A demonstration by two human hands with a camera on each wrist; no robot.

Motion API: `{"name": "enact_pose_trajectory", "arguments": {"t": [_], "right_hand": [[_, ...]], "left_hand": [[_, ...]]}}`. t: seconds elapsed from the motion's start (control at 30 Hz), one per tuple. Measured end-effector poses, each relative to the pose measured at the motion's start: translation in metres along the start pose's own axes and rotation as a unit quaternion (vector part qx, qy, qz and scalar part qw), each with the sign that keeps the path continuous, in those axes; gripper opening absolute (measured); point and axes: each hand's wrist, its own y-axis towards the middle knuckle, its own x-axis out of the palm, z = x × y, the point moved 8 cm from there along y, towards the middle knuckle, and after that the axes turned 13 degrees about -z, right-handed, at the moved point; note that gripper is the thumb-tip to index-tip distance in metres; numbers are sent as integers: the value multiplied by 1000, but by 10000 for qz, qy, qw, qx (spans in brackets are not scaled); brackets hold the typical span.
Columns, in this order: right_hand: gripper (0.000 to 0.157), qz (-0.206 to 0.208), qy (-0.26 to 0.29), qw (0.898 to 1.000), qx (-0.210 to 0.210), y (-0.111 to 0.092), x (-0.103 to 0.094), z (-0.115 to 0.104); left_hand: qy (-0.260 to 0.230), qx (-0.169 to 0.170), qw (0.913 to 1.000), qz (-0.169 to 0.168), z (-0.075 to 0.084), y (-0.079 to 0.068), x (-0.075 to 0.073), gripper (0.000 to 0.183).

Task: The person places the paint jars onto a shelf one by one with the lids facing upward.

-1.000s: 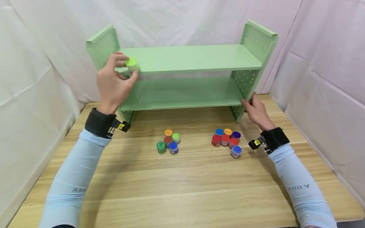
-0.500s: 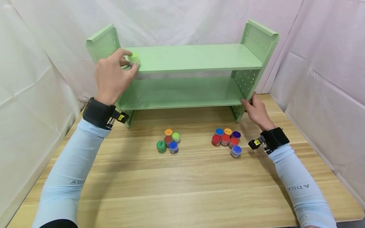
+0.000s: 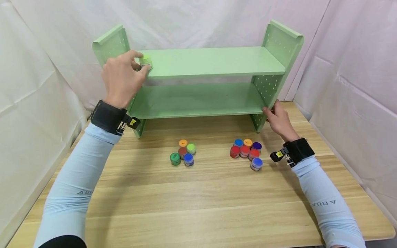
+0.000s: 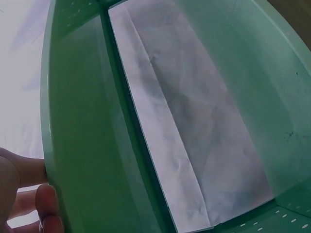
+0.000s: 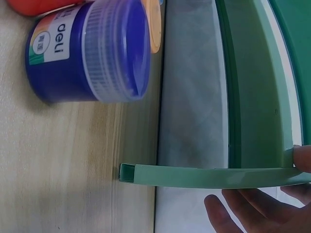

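Observation:
At the left end of the upper shelf, my left hand (image 3: 122, 79) pinches a lime-green paint jar (image 3: 145, 61) between thumb and fingers; the jar looks upright at the board's surface. In the left wrist view the fingers (image 4: 46, 199) lie by the shelf's edge, and the jar is out of sight. My right hand (image 3: 280, 120) grips the right side panel of the green two-tier shelf rack (image 3: 198, 100). The right wrist view shows the thumb (image 5: 302, 158) on one face of that panel and the other fingers on the opposite face.
Several paint jars with coloured lids stand on the wooden table (image 3: 186, 206) in two groups: one left of centre, with a dark green jar (image 3: 175, 158), and one near the right hand, with a blue-lidded jar (image 3: 256, 164) in front. White sheeting (image 3: 350, 86) surrounds the table.
My left hand has moved slightly up and back, bringing the lime-green jar onto the upper shelf. A red lid glimpsed behind the hand is now hidden. The right hand stays put.

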Motion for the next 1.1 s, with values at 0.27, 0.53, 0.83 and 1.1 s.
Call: {"name": "enact_pose_trajectory", "arguments": {"t": [0.27,0.53,0.83,1.1], "right_hand": [[60,37,15,10000,17,-1,-2,0],[61,39,41,10000,9,-2,0,0],[61,57,17,10000,-10,0,-1,0],[61,9,83,10000,-21,0,2,-1]], "left_hand": [[34,-31,10000,29,-1,1,2,40],[82,15,9998,185,1,-7,2,44],[-195,513,9818,1818,17,-51,-5,29],[-602,1086,9801,1548,25,-85,35,27]]}}
